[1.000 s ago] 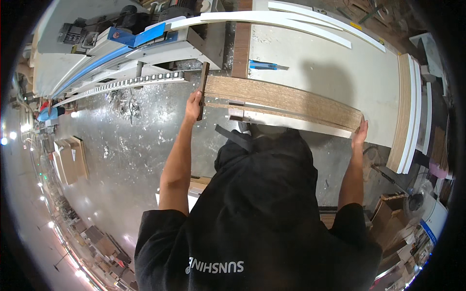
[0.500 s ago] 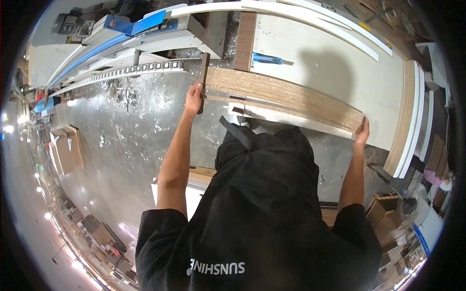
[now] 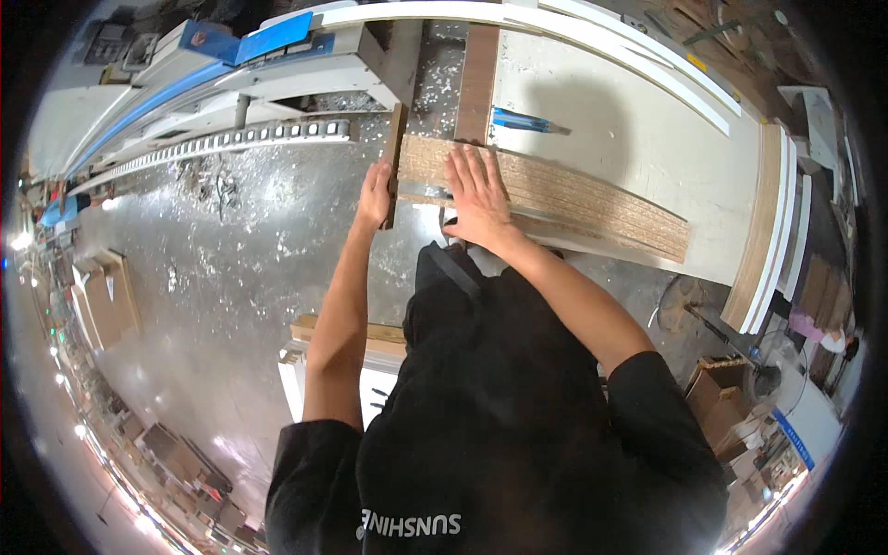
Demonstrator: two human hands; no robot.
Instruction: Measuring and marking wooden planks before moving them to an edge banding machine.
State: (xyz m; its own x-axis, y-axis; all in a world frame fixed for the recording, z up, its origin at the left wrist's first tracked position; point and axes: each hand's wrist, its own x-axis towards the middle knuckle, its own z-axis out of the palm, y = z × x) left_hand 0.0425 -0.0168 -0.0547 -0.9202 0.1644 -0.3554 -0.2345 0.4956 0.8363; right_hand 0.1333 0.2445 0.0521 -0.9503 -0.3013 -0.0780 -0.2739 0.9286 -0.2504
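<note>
A stack of chipboard strips [image 3: 592, 199], raw edges facing up, lies side by side across the near edge of a pale board. At its left end a dark brown wooden strip [image 3: 396, 139] stands crosswise, against or very close to the strip ends. My left hand [image 3: 375, 192] grips this dark strip from its outer side, fingers along it. My right hand [image 3: 478, 199] lies flat across the left part of the chipboard stack, fingers spread and pointing away from me, with no object in its grasp.
A blue utility knife [image 3: 527, 121] rests on the pale board [image 3: 638, 120] beyond the strips. Long white strips [image 3: 638, 46] run along the far side; more boards [image 3: 757, 231] lie at right. A machine with a blue rail [image 3: 148, 111] stands far left. Chips litter the grey floor [image 3: 231, 240].
My right hand has left the right end of the chipboard stack and now lies flat near its left end. My left hand stays on the dark strip, slightly lower.
</note>
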